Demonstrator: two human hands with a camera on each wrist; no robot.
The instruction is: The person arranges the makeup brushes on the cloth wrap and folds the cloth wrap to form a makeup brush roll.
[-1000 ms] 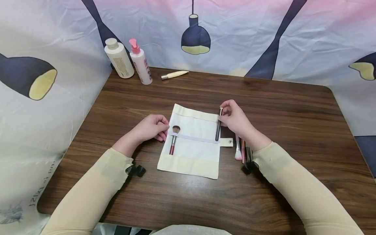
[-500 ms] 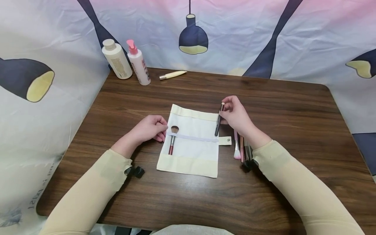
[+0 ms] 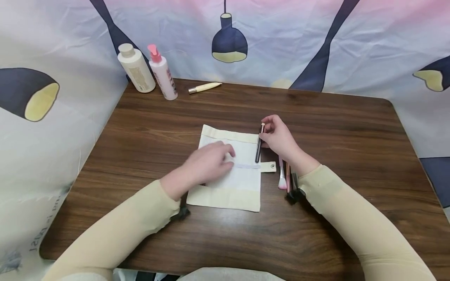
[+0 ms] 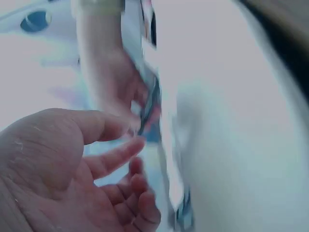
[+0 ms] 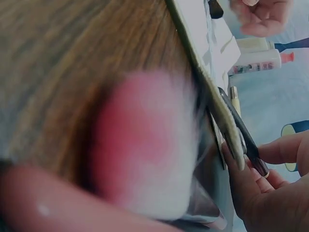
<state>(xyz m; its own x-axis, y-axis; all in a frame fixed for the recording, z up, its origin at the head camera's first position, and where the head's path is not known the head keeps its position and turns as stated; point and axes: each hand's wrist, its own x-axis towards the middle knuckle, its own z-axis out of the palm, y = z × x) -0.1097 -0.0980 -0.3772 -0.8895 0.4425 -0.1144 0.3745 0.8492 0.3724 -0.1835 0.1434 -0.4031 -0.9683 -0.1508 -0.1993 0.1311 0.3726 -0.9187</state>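
A white brush roll with cream borders lies spread out, its snap strap pointing right. My right hand pinches a slim dark stick with a pale end between thumb and fingers, over the roll's right edge. In the right wrist view, the dark stick slants along the fabric edge. My left hand, blurred, is over the roll's left half with fingers spread and slightly bent, holding nothing. It covers most of the red-handled makeup brush; the brush head shows in the right wrist view.
Right of the roll lie a pink-tipped brush, a reddish-brown stick and dark pieces, partly under the right wrist. At the back left stand a white bottle and a pink pump bottle, with a cream tube beside them.
My left hand has left the roll's left edge and moved right over the fabric, covering the red-handled brush. The right hand has lifted the dark stick's lower end above the middle band.
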